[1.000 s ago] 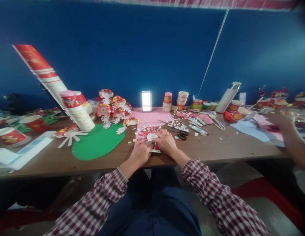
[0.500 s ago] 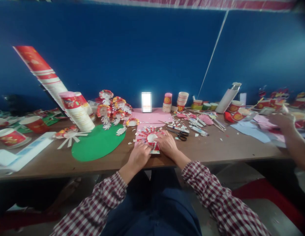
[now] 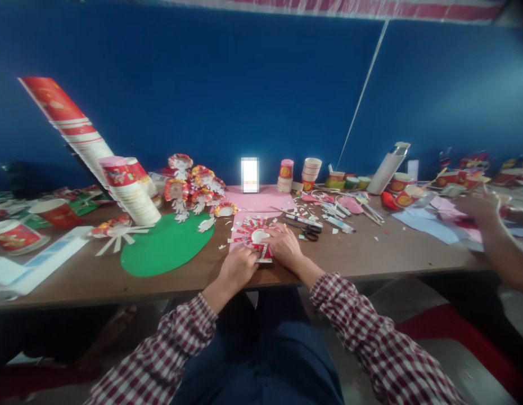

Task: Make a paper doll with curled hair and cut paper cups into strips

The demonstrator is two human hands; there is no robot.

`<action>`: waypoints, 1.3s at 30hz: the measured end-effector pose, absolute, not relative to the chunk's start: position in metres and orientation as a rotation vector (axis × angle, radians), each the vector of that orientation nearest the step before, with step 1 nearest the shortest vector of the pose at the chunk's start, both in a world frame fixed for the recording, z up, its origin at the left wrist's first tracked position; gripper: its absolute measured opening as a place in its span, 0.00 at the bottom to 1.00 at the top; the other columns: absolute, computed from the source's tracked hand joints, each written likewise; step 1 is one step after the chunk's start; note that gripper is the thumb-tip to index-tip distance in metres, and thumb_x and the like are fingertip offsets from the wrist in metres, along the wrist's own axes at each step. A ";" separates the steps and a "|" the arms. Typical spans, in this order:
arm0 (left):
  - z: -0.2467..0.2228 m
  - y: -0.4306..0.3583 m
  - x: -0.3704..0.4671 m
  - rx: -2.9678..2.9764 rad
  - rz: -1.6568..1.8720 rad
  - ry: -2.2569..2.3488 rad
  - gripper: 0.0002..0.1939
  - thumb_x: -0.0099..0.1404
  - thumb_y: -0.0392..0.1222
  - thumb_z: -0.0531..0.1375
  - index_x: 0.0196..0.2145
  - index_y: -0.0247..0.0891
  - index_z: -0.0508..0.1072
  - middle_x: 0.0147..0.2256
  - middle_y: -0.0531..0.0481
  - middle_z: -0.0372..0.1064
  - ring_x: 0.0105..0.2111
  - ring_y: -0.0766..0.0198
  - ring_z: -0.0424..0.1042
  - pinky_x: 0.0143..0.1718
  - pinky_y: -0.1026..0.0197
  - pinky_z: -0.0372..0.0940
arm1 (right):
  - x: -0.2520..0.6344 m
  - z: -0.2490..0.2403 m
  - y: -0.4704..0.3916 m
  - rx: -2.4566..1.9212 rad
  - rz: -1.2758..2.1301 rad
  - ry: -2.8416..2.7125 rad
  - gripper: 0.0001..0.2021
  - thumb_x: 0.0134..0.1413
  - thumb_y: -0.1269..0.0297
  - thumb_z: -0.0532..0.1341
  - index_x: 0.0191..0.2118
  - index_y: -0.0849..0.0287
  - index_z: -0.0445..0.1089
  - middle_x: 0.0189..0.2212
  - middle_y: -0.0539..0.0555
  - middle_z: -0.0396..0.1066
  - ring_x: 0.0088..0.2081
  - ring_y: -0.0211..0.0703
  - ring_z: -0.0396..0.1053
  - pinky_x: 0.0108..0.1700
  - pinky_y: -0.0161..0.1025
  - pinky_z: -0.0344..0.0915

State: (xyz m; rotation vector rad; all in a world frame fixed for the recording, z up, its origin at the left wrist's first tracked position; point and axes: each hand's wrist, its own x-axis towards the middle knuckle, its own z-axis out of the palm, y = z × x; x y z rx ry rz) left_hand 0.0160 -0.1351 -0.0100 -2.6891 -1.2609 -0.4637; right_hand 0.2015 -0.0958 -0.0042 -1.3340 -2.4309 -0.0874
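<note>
A paper cup (image 3: 258, 235) cut into red and white strips lies fanned out, its round white base in the middle, on pink paper (image 3: 236, 245) in front of me. My left hand (image 3: 239, 265) has its fingers curled onto the strips at the lower left. From the right, my right hand (image 3: 285, 246) presses on the cup, fingers bent over the strips near the base. The fingertips partly hide the strips on the near side. Black-handled scissors (image 3: 310, 232) lie just right of my right hand, beside a marker pen (image 3: 303, 220).
Left are a green paper oval (image 3: 166, 247), finished-looking cup figures (image 3: 177, 191), and a tall leaning cup stack (image 3: 82, 132). Behind stand short cup stacks (image 3: 285, 175) and a glowing phone-like rectangle (image 3: 250, 175). Blue paper (image 3: 428, 224) and another person's arm (image 3: 497, 242) are at right.
Both hands stay on the cut cup with only slight finger movement. The view has shifted a little. At the right, the other person's hand has moved slightly.
</note>
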 end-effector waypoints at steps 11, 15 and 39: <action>-0.011 -0.135 0.016 -2.689 -0.494 -1.298 0.10 0.63 0.38 0.56 0.40 0.35 0.74 0.37 0.44 0.72 0.41 0.56 0.68 0.47 0.55 0.62 | 0.204 -0.006 -0.094 -1.329 -0.130 -2.334 0.13 0.58 0.68 0.53 0.39 0.53 0.76 0.53 0.50 0.68 0.58 0.51 0.52 0.58 0.44 0.51; -0.013 -0.134 0.016 -2.684 -0.494 -1.294 0.10 0.62 0.38 0.56 0.39 0.34 0.74 0.36 0.44 0.72 0.40 0.56 0.68 0.46 0.54 0.62 | 0.203 -0.002 -0.097 -1.339 -0.148 -2.385 0.14 0.60 0.66 0.52 0.40 0.51 0.76 0.52 0.50 0.68 0.59 0.53 0.50 0.57 0.46 0.51; -0.009 -0.137 0.016 -2.685 -0.505 -1.331 0.10 0.61 0.37 0.56 0.40 0.35 0.73 0.37 0.45 0.72 0.41 0.57 0.68 0.47 0.55 0.63 | 0.199 0.002 -0.101 -1.246 -0.169 -2.493 0.14 0.62 0.63 0.51 0.47 0.46 0.72 0.54 0.49 0.66 0.58 0.49 0.52 0.56 0.47 0.52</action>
